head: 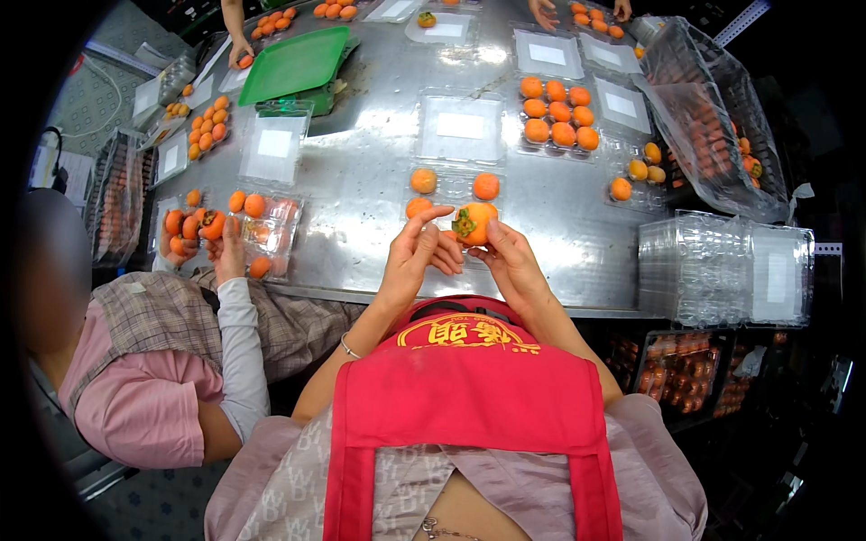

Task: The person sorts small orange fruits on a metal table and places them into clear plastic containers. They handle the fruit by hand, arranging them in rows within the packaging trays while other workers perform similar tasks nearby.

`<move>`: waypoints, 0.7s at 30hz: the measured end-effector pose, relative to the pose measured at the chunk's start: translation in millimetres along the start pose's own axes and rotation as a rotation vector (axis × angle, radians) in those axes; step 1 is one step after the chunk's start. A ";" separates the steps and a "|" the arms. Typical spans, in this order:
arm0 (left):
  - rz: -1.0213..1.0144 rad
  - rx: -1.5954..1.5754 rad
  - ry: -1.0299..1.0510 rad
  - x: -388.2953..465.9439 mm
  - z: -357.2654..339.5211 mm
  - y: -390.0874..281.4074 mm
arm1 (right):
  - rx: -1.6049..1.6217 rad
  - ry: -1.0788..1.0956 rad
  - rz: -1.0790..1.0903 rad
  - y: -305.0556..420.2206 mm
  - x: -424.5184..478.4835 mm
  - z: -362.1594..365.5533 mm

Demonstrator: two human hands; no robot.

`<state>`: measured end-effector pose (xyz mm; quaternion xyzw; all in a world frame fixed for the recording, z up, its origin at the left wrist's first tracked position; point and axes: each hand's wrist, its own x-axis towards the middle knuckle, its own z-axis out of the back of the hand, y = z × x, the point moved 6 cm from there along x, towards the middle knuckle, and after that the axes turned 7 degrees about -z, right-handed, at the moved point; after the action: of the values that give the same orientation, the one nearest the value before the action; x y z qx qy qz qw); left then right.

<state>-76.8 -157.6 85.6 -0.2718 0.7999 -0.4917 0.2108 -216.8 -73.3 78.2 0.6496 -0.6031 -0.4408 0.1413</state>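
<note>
My right hand (515, 260) holds an orange persimmon (476, 225) between thumb and fingers, its green-brown calyx turned to the left. Beside the fruit is my left hand (414, 247), fingers apart; whether a fingertip touches the fruit I cannot tell. Beneath and beyond both hands lies an open clear plastic clamshell tray. Its cups hold several persimmons, among them one at the far left (423, 180) and one at the far right (486, 186); my hands hide the near cups. The tray's lid (460, 127), bearing a white label, is folded back flat on the metal table (352, 223).
A filled persimmon tray (559, 111) stands to the right, before a plastic-lined crate (710, 128). Stacked clamshells (724, 267) occupy the right table edge. A green tray (295, 65) is at far left. A co-worker (159, 338) sits left, holding persimmons; other people's hands show across the table.
</note>
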 end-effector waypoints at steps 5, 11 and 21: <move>-0.366 0.630 -0.113 3.0 -17.7 -25.0 | 0.053 -0.056 -0.040 4.8 -6.4 -4.0; -0.245 0.399 0.007 7.9 -20.4 -14.6 | -0.319 -0.152 0.063 2.5 -6.0 9.9; 0.115 -0.277 -0.048 5.7 -12.9 10.5 | -1.014 -0.234 0.619 47.9 -25.5 -11.9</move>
<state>-91.4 -148.8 81.2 -0.2640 0.8691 -0.3569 0.2181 -236.5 -65.4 129.5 0.2427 -0.4903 -0.6801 0.4880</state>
